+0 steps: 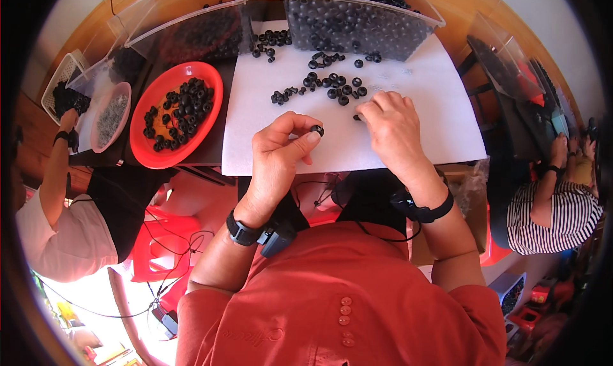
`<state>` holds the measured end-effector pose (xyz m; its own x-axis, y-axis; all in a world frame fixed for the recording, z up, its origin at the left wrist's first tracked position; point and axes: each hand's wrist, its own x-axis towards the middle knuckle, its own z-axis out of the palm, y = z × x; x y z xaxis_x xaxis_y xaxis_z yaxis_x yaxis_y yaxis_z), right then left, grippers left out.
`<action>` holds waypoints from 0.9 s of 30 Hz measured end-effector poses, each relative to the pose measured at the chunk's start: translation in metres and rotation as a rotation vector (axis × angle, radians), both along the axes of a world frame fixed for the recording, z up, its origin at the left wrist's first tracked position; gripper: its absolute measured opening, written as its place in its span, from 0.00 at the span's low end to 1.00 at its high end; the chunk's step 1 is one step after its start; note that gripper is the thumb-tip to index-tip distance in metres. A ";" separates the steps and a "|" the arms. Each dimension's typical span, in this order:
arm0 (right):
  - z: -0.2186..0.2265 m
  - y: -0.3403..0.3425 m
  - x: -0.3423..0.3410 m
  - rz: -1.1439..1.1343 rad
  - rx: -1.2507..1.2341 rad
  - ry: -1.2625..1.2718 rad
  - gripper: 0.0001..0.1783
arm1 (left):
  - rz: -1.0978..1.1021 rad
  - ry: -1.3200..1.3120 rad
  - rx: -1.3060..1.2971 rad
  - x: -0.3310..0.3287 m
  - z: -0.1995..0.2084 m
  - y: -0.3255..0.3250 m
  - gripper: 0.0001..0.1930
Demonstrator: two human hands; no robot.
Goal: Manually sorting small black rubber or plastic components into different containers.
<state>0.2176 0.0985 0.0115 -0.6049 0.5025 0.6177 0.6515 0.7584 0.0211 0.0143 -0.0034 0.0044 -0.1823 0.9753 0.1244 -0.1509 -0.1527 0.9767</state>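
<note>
My left hand (278, 145) pinches a small round black part (317, 130) with a hole in it between thumb and fingertips, just above the white work sheet (255, 110). To its right, my right hand (394, 128) is closed with its fingertips down on a small dark piece (357, 117) at the sheet. The fingers mostly hide that piece, so its kind cannot be made out. Just beyond both hands lie several loose round black parts (343, 91) and a row of smaller black pieces (287, 96).
A clear bin (364, 30) full of black parts stands at the back, another clear bin (204, 34) left of it. The red plate (142, 126) at left holds finished-looking black parts. Co-workers sit on both sides: an arm (56, 155) at left, a striped sleeve (552, 213) at right.
</note>
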 end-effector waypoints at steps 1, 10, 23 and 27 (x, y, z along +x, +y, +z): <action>-0.001 0.000 -0.001 0.026 0.060 -0.022 0.05 | -0.001 0.003 -0.002 0.001 0.000 0.000 0.07; -0.003 -0.002 -0.009 0.165 0.098 -0.107 0.03 | 0.012 0.008 -0.007 0.002 0.000 0.002 0.07; 0.029 -0.053 -0.032 0.599 -0.885 0.553 0.05 | 0.115 -0.302 0.081 0.000 0.003 0.003 0.08; 0.028 -0.074 -0.055 0.625 -1.060 0.623 0.07 | 0.152 -0.430 0.070 0.004 0.019 0.000 0.10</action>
